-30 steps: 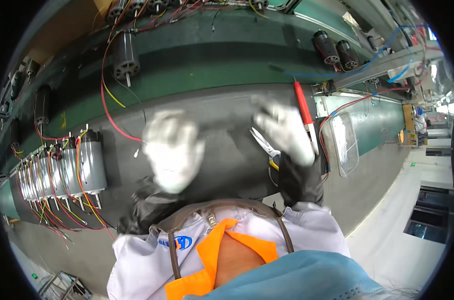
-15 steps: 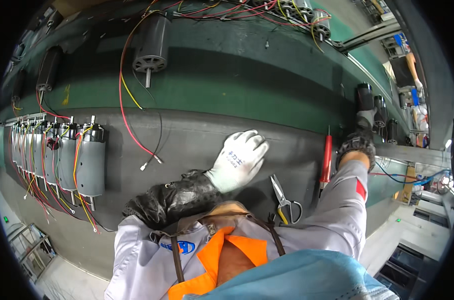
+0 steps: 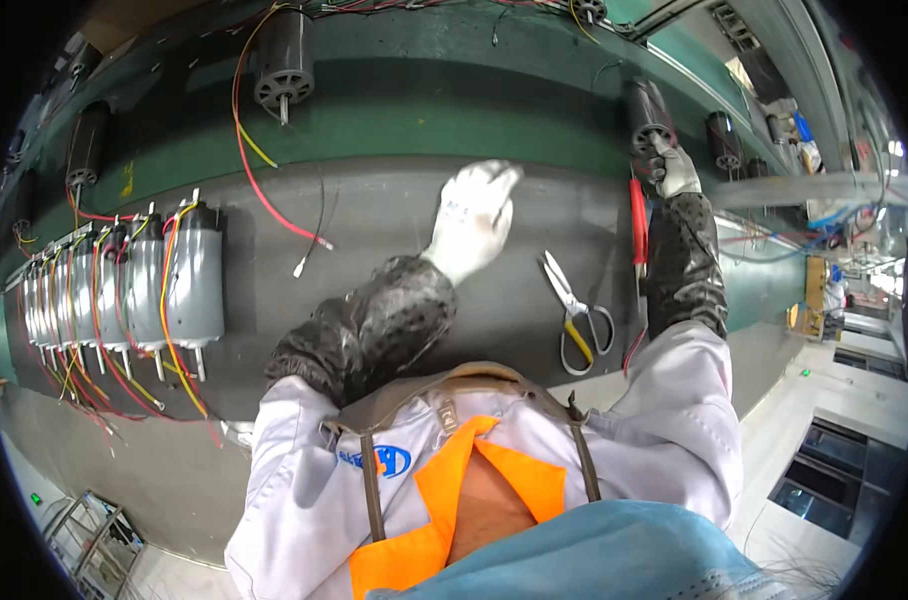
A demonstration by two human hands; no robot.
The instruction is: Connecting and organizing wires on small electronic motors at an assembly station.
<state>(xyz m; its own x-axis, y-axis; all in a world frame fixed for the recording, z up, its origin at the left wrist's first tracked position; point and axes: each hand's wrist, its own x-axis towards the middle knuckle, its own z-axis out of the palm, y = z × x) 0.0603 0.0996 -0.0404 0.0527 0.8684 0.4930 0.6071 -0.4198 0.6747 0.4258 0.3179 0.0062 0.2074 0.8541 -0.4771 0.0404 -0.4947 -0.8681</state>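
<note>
My right hand (image 3: 677,168), in a white glove below a black sleeve cover, grips a dark grey cylindrical motor (image 3: 649,112) by its near end at the right of the bench. In front of me, my left hand (image 3: 471,222) is held over the dark mat with loosely curled fingers, a gap between them and the thumb. It holds nothing that I can see. Close by my right forearm lie scissors (image 3: 571,300) with a black and yellow handle. A red-handled tool (image 3: 638,222) stretches along the same forearm, just below the gripped motor.
Several silver-grey motors (image 3: 196,285) with coloured leads stand in a row at the left. Another motor (image 3: 284,70) lies on the green surface (image 3: 404,125), its red lead (image 3: 259,195) trailing onto the mat. Beyond my right hand are more dark motors (image 3: 724,140) and a metal rail (image 3: 789,190).
My right hand has come from the far right edge leftward and now has a motor in its grip. The left hand has curled its fingers a little. The whole view has shifted.
</note>
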